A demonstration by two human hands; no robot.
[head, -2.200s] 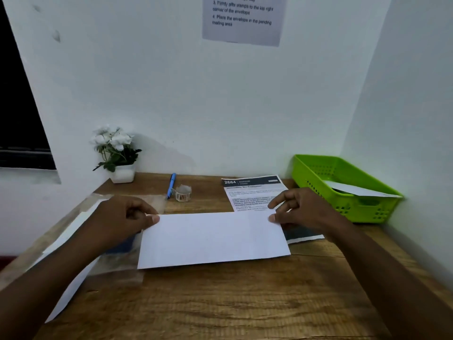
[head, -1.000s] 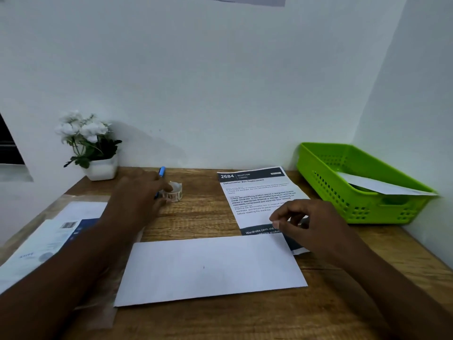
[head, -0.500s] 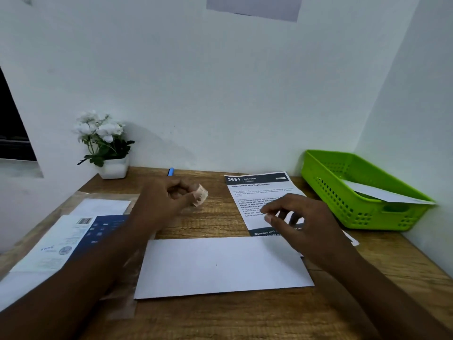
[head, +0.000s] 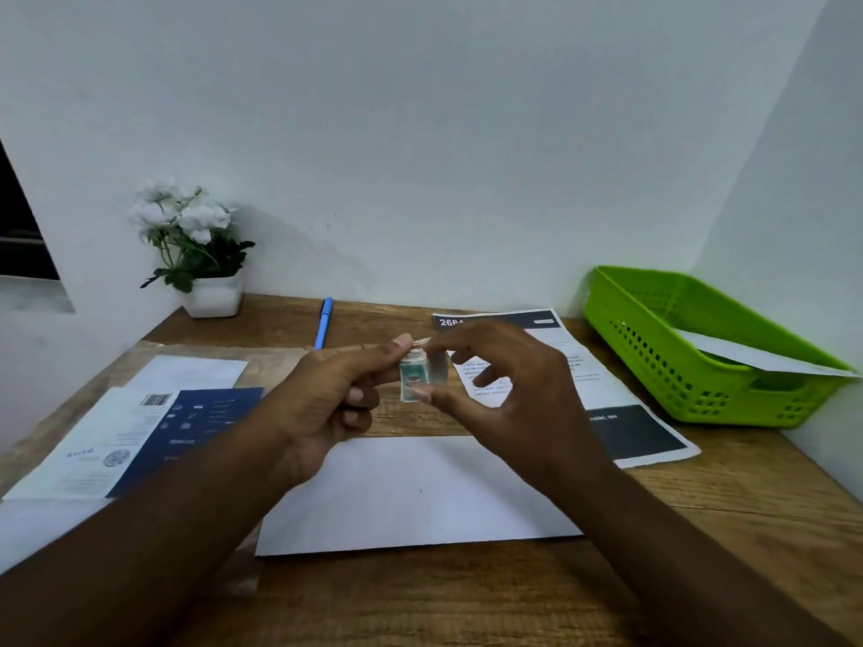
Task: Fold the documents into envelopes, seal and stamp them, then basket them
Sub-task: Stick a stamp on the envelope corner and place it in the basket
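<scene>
A white envelope (head: 420, 497) lies flat on the wooden desk (head: 467, 595) in front of me. Above it, both hands meet in the air. My left hand (head: 327, 403) pinches the small roll of stamps (head: 413, 378) between thumb and forefinger. My right hand (head: 509, 394) pinches the loose end of the stamp strip, a teal stamp hanging down between the two hands. A printed document (head: 602, 394) with a dark header lies behind my right hand. The green basket (head: 654, 338) stands at the right and holds one white envelope (head: 756, 354).
A blue pen (head: 323, 322) lies near the back wall. A potted white flower (head: 196, 254) stands at the back left corner. Papers and a blue-printed leaflet (head: 154, 436) lie on the left side. Walls close the desk at the back and right.
My left hand reached back to the stamp roll, picked it up and brought it forward over the envelope. My right hand left the envelope and rose to take the strip's end.
</scene>
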